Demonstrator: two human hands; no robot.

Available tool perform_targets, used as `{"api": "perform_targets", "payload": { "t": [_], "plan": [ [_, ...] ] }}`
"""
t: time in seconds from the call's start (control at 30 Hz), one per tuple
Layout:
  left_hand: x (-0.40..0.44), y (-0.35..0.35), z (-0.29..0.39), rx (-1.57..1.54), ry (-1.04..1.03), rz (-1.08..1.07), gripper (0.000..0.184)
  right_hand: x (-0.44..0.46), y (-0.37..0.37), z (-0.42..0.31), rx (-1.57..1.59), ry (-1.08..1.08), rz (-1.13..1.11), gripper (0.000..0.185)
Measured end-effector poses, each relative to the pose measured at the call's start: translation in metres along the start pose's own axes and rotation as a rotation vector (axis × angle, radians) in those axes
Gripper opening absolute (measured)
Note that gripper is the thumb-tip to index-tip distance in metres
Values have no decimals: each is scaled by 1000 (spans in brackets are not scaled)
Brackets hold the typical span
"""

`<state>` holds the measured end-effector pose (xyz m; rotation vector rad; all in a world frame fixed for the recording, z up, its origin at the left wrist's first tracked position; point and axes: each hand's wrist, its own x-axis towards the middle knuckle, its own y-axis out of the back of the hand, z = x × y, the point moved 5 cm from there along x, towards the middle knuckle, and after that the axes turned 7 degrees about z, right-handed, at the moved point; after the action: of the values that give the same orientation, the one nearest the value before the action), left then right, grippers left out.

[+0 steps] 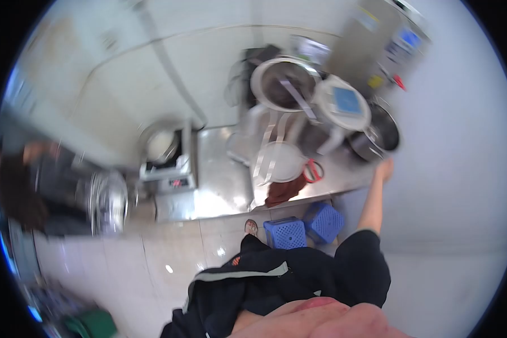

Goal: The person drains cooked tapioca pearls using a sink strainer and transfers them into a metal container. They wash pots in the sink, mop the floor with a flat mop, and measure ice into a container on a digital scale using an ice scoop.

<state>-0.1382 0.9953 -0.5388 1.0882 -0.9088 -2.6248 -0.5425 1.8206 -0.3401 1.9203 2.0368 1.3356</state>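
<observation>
My right hand is at the right end of the metal counter, close against the lower side of a dark metal pot; blur hides its fingers and what they grip, if anything. My left hand does not show. Left of the pot stands a white lidded container with a blue label on top. Behind it is a large bowl of dark contents with a utensil across it. A pale round strainer or lid lies nearer the front, beside red-handled scissors and a brown cloth.
A small stove with a pot stands at the left of the counter. Blue stools are under the front edge. Another person is at far left, near a clear container. A wall borders the right.
</observation>
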Motion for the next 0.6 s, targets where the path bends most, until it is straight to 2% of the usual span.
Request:
{"api": "perform_targets", "payload": {
  "t": [0.03,0.07,0.1,0.13,0.17,0.23,0.27,0.37,0.4,0.43,0.53,0.6],
  "plan": [
    [-31,-3,-6,-34,37,38,32,-29,-17,24,-290,226,17,46],
    [-62,-5,-10,-67,82,73,32,-78,12,15,-390,314,264,42],
    [-83,-6,-19,-84,129,108,32,-112,20,21,-768,367,-136,38],
    [-109,-10,-32,-126,186,141,32,-161,20,21,-810,492,-311,37],
    [-114,-35,-76,-163,268,251,32,-215,20,37,-750,582,-452,37],
    [-133,-58,-132,-218,276,317,35,-321,22,62,-573,771,-777,37],
    [-147,-67,-160,-272,278,364,36,-375,24,58,-490,880,-960,37],
    [-206,-33,-230,-420,354,520,36,-545,66,27,-315,1173,-1436,37],
    [-234,-51,-264,-489,476,583,36,-607,88,5,-245,1287,-1564,37],
    [-256,-49,-300,-575,543,629,36,-668,120,-18,-180,1385,-1662,37],
    [-332,-103,-401,-828,815,771,34,-837,233,-87,20,1667,-1884,37],
    [-396,-125,-441,-837,974,862,34,-931,325,-118,124,1807,-1989,37]
  ]
}}
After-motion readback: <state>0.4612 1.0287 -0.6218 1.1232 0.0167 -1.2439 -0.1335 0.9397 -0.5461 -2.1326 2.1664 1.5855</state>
